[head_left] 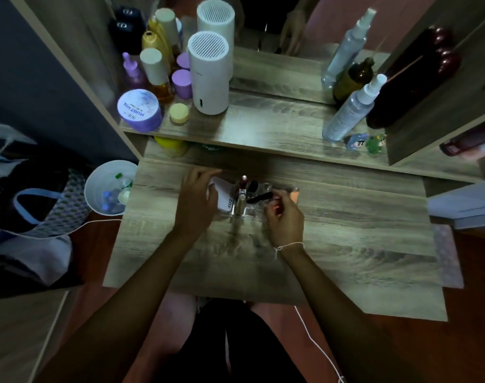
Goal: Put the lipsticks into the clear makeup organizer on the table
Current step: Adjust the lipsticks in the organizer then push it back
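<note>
The clear makeup organizer (249, 210) stands mid-table between my hands. A dark red lipstick (243, 181) and a gold tube (241, 201) stand upright in it, with another dark tube (253, 186) behind. My right hand (285, 217) grips a black lipstick (259, 198), which lies tilted over the organizer's right side. My left hand (195, 200) rests against the organizer's left side, fingers around a white container (225, 196) with dark lettering. A peach-coloured item (294, 195) sits just right of the organizer.
Above the wooden table (346, 244) runs a shelf with a white cylindrical appliance (209, 74), purple and yellow jars and bottles at left, and spray bottles (351, 109) at right. A white bin (110, 187) sits off the table's left edge. A white cord trails below.
</note>
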The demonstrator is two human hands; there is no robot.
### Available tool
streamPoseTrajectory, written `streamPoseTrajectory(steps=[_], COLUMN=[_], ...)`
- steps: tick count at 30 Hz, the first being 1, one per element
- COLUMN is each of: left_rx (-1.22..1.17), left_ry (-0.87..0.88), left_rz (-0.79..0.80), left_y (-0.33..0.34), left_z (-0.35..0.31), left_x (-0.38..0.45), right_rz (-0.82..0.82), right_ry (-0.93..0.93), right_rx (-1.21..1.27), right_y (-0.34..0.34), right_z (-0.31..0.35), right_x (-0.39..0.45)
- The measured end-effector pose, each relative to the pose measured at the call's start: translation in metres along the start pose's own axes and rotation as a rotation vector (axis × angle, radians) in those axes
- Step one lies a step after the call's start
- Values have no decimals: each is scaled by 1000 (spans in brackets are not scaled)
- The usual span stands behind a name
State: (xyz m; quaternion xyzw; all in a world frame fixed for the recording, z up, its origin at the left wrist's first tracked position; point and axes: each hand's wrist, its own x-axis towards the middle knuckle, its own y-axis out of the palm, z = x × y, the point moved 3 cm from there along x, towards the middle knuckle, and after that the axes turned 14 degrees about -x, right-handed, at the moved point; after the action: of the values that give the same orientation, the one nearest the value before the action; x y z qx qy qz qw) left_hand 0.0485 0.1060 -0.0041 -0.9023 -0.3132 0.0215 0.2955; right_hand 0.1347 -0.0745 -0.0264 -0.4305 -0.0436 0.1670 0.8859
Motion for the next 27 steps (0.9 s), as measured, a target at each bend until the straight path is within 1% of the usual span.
streamPoseTrajectory(steps=[3,10,17,27], left_rx=[15,45,35,28], left_ry=[34,32,-7,-6], left_rz=[25,125,162,169], left_y=[8,16,19,18], left_z=[-4,4,10,13], left_x=[5,-3,-18,-20], right_rz=[54,133,147,145], right_ry=[16,-47,-157,-135], right_rx=[19,-26,-161,-188], right_y=[5,13,14,15], right_z=[-1,1,8,8], right_x=[6,15,21,19])
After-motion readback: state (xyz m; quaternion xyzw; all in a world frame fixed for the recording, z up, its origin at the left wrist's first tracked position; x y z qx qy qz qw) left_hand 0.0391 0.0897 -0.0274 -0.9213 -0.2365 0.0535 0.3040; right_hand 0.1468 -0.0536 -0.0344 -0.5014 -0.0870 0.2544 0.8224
